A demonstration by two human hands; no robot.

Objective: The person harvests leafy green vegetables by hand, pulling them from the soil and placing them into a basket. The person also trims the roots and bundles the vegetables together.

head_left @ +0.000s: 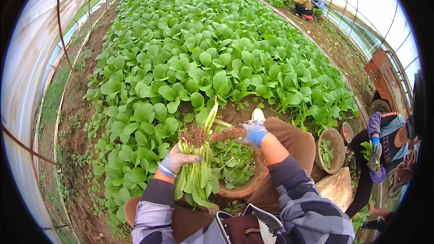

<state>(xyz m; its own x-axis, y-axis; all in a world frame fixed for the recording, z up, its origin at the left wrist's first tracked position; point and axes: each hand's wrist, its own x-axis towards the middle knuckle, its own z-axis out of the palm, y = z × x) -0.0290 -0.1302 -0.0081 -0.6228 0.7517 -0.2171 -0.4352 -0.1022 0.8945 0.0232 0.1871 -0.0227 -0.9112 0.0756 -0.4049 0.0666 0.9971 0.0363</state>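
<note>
My left hand (177,159), in a worn blue glove, grips a bunch of leafy greens (195,178) with the earthy roots up and the leaves hanging down. My right hand (254,132), also gloved in blue, rests on the far rim of a round woven basket (253,181) that sits against my brown-trousered knee. Cut green leaves lie inside the basket. The bunch hangs just left of the basket's rim.
A wide bed of leafy green plants (212,49) fills the ground ahead, with bare soil paths on both sides. At right a crouching person (379,147) in blue gloves holds greens beside another basket (330,149). Two more people (305,2) crouch far back. Greenhouse hoops arch overhead.
</note>
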